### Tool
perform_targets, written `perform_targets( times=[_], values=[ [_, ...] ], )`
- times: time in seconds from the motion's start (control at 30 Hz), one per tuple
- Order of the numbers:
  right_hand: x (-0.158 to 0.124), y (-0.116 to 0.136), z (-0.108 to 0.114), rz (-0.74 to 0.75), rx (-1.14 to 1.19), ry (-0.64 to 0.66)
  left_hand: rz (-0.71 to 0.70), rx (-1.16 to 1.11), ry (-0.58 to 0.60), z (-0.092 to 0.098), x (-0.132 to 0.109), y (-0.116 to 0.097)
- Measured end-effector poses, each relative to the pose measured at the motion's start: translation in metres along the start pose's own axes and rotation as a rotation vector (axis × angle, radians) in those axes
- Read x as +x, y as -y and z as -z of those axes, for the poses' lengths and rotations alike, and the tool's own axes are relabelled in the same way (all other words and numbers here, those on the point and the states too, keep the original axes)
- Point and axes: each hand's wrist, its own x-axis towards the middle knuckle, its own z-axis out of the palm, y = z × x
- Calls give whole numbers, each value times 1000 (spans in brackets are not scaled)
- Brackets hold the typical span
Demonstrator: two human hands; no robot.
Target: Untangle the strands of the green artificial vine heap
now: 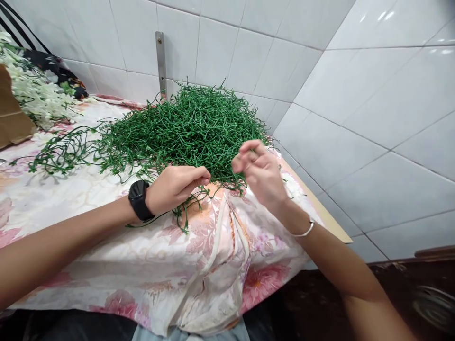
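Observation:
A large heap of green artificial flower stems (192, 128), thin and tangled, lies on the floral cloth in front of me. My left hand (177, 187), with a black band at the wrist, is closed at the near edge of the heap. A small green stem (184, 219) shows beneath its fingers and seems held, its tail running out under the wrist. My right hand (261, 173) is raised at the heap's right side, fingers curled in and somewhat blurred by motion. Whatever those fingers may pinch is too small or hidden to see.
White artificial flowers (39, 94) and a brown cardboard piece (12, 111) are at the left. The floral cloth (142, 270) hangs over the table's front edge. A tiled wall (373, 109) closes off the back and right. A metal strip (160, 61) stands against it.

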Motion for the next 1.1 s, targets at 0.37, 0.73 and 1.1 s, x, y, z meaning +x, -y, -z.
perform_targets(
  times=[0.37, 0.73, 1.1],
  values=[
    [5, 1, 18, 312, -703, -133, 198, -458, -145, 3, 3, -6],
    [1, -4, 6, 215, -934, 174, 168, -806, -245, 8, 8, 0],
    [-9, 7, -8, 528, -723, -140, 35, -606, -206, 6, 6, 0]
  ],
)
